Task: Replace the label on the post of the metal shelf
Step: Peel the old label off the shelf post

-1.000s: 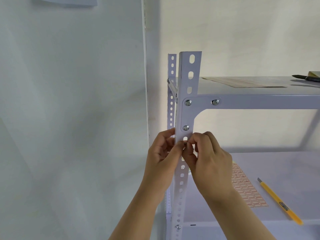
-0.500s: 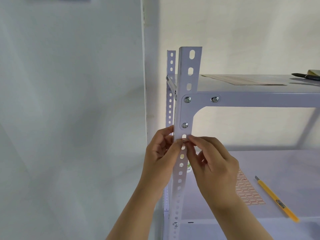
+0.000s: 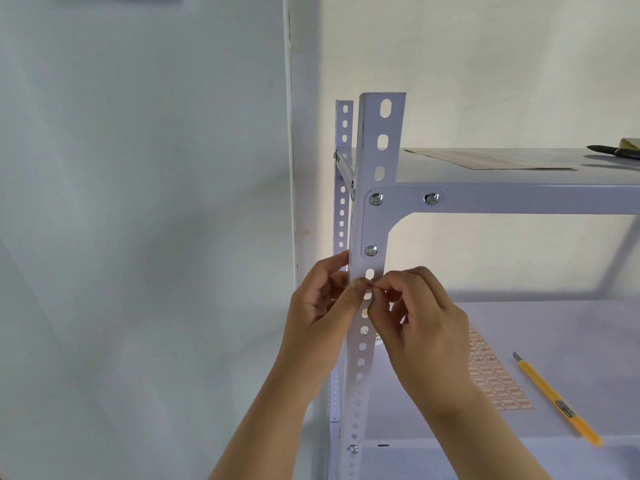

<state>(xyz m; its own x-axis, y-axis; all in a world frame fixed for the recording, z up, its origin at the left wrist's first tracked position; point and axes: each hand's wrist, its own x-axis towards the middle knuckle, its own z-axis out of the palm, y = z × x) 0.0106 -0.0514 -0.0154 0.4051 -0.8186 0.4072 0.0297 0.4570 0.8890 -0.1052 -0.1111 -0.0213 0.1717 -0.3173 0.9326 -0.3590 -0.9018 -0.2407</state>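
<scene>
A white perforated metal post (image 3: 375, 161) of the shelf stands upright in the middle of the view. A tiny label (image 3: 369, 283) sits on the post's front face, below the lowest bracket screw. My left hand (image 3: 320, 308) wraps around the post's left edge, its thumb pressed against the label. The thumb and forefinger of my right hand (image 3: 420, 318) pinch the label from the right. Most of the label is hidden under my fingertips.
A sheet of red-bordered labels (image 3: 495, 379) and a yellow utility knife (image 3: 557, 400) lie on the lower shelf (image 3: 554, 323). A flat sheet (image 3: 485, 159) and a dark tool (image 3: 613, 150) rest on the upper shelf. A white wall stands to the left.
My right hand's fingers, extended half a second ago, have curled back into a pinch at the label. The left hand has stayed on the post. The view shifted slightly.
</scene>
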